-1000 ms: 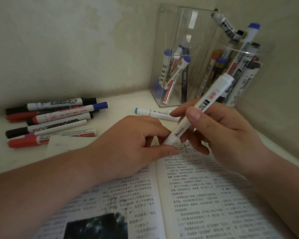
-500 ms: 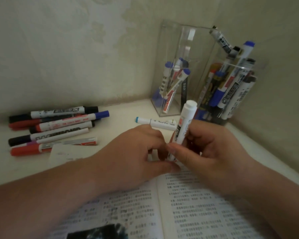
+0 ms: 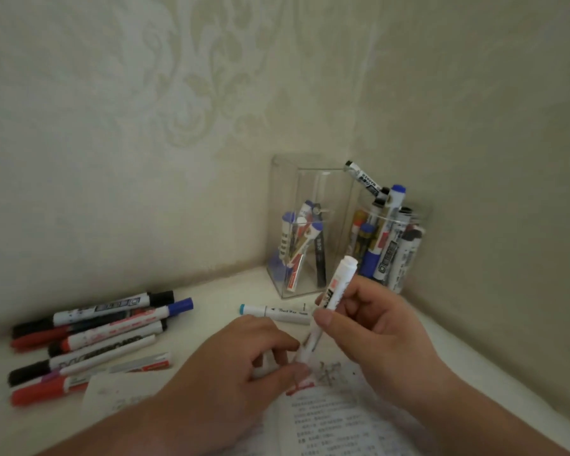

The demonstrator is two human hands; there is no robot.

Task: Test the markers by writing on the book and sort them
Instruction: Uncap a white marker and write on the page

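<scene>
At lower centre of the frame, the right hand (image 3: 375, 330) grips a white plastic marker (image 3: 338, 284), tilted near upright. The left hand (image 3: 231, 366) pinches its lower end, above an open printed book (image 3: 336, 419) on the pale bench (image 3: 211, 301).

The far wall (image 3: 145, 126) wears pale cream paper with a faint damask scroll. It meets the plainer right wall (image 3: 491, 126) in a corner, far and to the right. Below them runs a white counter (image 3: 211, 291) — the light is dim and soft.
</scene>
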